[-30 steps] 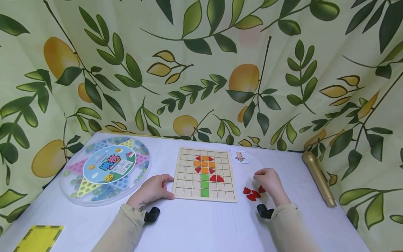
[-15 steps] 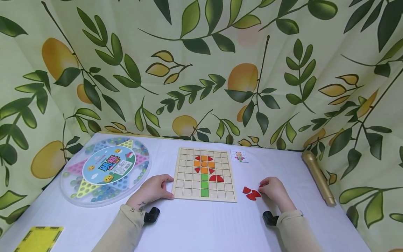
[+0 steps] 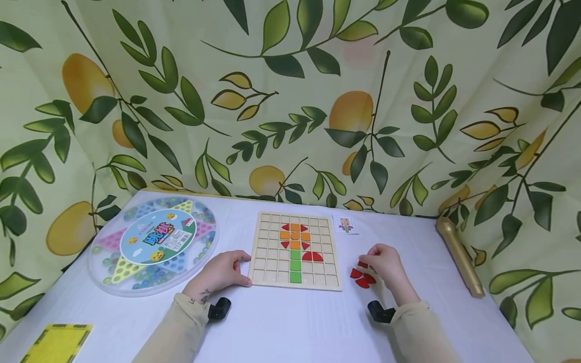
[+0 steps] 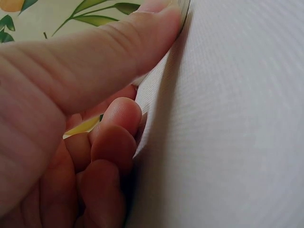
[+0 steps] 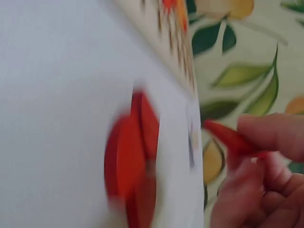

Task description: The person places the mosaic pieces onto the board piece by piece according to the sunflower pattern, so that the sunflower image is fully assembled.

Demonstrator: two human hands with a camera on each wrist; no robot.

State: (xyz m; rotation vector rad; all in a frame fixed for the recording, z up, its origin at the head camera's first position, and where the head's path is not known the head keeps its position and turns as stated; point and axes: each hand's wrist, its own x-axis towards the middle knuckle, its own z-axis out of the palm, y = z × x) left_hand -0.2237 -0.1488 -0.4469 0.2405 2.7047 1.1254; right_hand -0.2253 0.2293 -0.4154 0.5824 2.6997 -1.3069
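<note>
A square wooden grid board (image 3: 274, 267) lies mid-table, bearing orange squares, a green column (image 3: 295, 265), small red corner pieces and a red half-round shape (image 3: 312, 257). My left hand (image 3: 220, 272) rests at the board's left edge, thumb and index fingertip touching it. In the left wrist view the thumb (image 4: 114, 57) lies along the edge and the other fingers curl loosely below. My right hand (image 3: 386, 264) pinches a red quarter-circle piece (image 5: 232, 137) between thumb and fingers, above the table right of the board. A small pile of red pieces (image 3: 362, 282) lies just below it.
A pattern card (image 3: 345, 225) lies by the board's upper right corner. To the left sits a round marble-game box (image 3: 158, 237). A gold cylinder (image 3: 460, 259) lies along the right side, and a yellow panel (image 3: 56, 343) at the near left. Patterned cloth hangs behind.
My right hand moved right and drew a red piece away from the pile, then came back left and slightly up with it. The left hand stays at the board's edge.
</note>
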